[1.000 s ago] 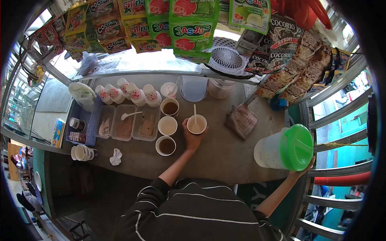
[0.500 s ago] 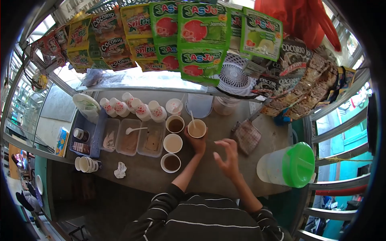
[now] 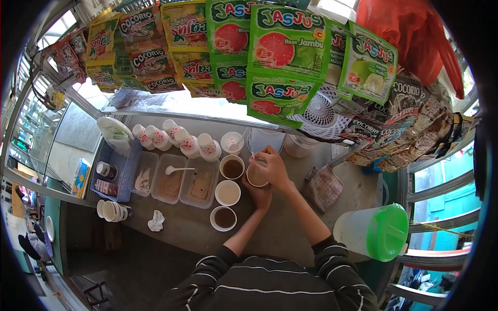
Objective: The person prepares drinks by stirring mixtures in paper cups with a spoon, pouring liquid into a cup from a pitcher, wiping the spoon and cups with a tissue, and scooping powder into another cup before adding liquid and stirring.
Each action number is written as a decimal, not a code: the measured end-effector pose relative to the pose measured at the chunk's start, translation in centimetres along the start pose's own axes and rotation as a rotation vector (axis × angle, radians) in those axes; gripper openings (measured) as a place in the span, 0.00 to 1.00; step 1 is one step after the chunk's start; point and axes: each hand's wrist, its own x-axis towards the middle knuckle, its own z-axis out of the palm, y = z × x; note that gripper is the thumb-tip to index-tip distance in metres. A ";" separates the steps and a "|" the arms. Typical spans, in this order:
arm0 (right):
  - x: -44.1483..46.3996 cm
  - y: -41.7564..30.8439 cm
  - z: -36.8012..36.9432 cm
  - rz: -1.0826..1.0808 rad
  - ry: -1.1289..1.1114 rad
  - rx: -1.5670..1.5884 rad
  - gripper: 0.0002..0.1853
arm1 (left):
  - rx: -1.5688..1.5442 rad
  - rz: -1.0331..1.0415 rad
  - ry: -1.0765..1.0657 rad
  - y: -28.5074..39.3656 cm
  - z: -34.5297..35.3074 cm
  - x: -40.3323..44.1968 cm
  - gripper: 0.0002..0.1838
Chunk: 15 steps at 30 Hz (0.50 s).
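My left hand (image 3: 258, 196) is closed around the near side of a paper cup (image 3: 256, 178) of light brown drink. Over that cup, my right hand (image 3: 273, 169) pinches the thin pale handle of a spoon (image 3: 252, 154); its lower end is hidden in the cup. Just left of my hands stand a cup of dark drink (image 3: 232, 167), a cup of pale milky drink (image 3: 227, 193) and another dark cup (image 3: 223, 218), in a column. Behind them is a white cup (image 3: 232, 143) with a spoon leaning in it.
Stacked upside-down paper cups (image 3: 187, 143) line the back. Clear tubs of powder (image 3: 169, 182), one with a white spoon (image 3: 179, 169), sit left beside a blue basket (image 3: 124, 179). A folded cloth (image 3: 324, 189) and green-lidded jug (image 3: 386, 232) are right. Drink sachets (image 3: 288, 49) hang overhead.
My right hand has moved left and forward from beside the cup to pinch the spoon handle. My left hand stays on the cup. The whole view has shifted slightly.
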 end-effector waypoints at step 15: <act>-5.1 -2.0 -2.3 0.001 0.107 0.046 0.08 | 0.080 -0.050 -0.068 -1.0 -0.8 -0.2 0.39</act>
